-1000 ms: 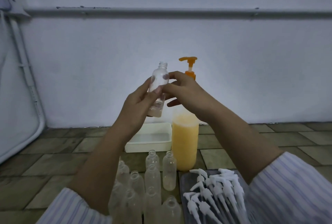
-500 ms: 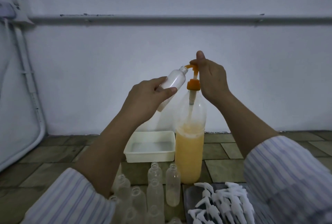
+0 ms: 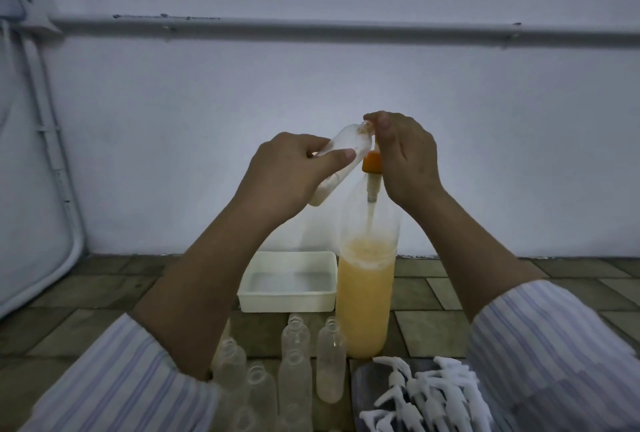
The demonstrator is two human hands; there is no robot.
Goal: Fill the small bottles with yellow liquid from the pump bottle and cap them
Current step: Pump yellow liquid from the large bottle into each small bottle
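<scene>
My left hand (image 3: pixel 289 177) grips a small clear bottle (image 3: pixel 341 151), tilted with its mouth up and to the right at the pump's spout. A little pale liquid lies in its lower end. My right hand (image 3: pixel 405 154) covers the orange pump head (image 3: pixel 372 162) and presses it down; the spout is hidden under the fingers. The tall pump bottle (image 3: pixel 366 296) stands on the floor, about half full of yellow liquid. Several empty small bottles (image 3: pixel 330 366) stand in front of it. White pump caps (image 3: pixel 429 393) lie in a heap at the lower right.
A white shallow tray (image 3: pixel 289 281) sits on the tiled floor left of the pump bottle, against a white wall. A pipe (image 3: pixel 311 28) runs along the wall. The caps lie on a dark tray (image 3: pixel 363 376). My striped sleeves fill both lower corners.
From upright at chest height, my left hand tipped the small bottle's mouth to the spout. My right hand left that bottle, went onto the pump head, and the head has gone down.
</scene>
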